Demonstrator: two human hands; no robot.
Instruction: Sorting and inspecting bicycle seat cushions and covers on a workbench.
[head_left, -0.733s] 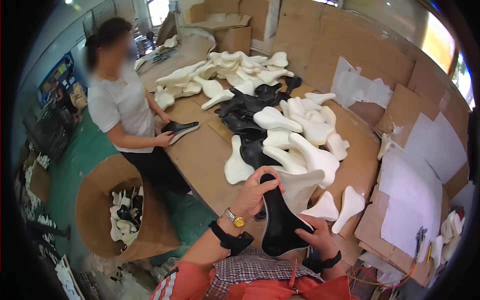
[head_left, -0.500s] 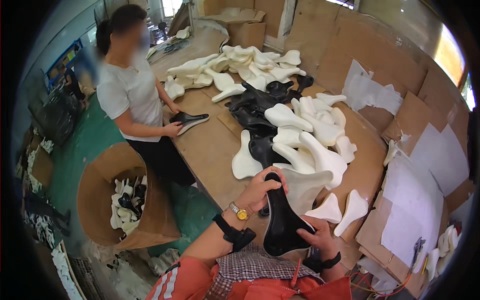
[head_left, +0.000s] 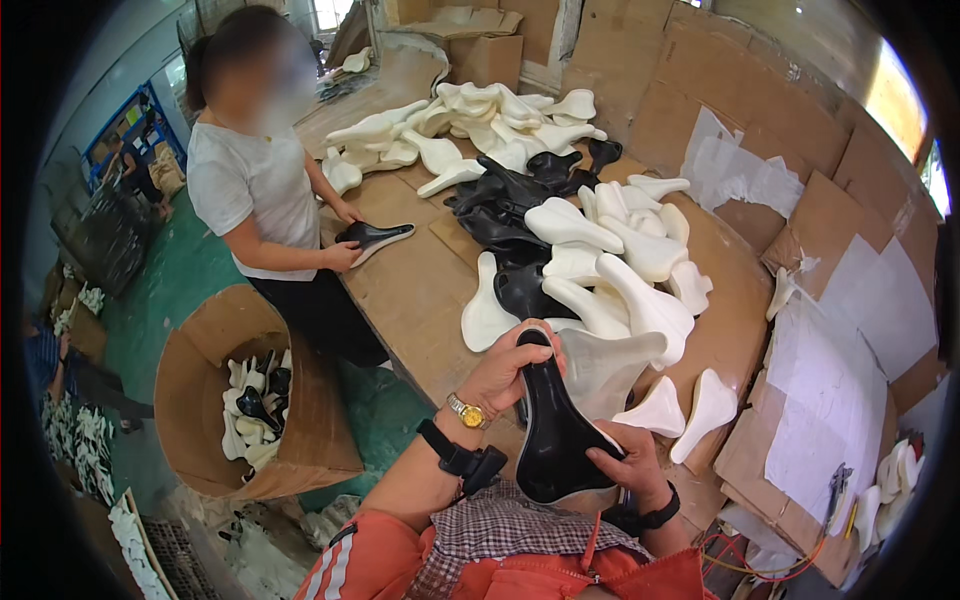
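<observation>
Between my two hands is a black bicycle saddle base point(head_left: 557, 432) with a pale rim, its narrow nose pointing away from me. My left hand point(head_left: 507, 372) wraps the nose end, thumb on top. At the wide rear's right edge, my right hand point(head_left: 628, 462) grips with the thumb over the surface. Just past my hands lies a translucent whitish saddle-shaped piece point(head_left: 605, 365). Beyond it are white saddle pads point(head_left: 590, 300) heaped together and a row of black saddle bases point(head_left: 495, 215). Two white pads point(head_left: 703, 415) lie right of my right hand.
Across the table's left side, a co-worker point(head_left: 260, 180) holds another black-and-white saddle point(head_left: 375, 238). A big cardboard bin point(head_left: 185, 420) with saddle parts stands on the floor at left. Cardboard sheets point(head_left: 840, 190) wall the right side. A farther white heap point(head_left: 470, 120) lies at the back.
The saddle base and both my hands have shifted slightly left and up in the picture. My grip stays the same. At far left, a person in blue has come more into view.
</observation>
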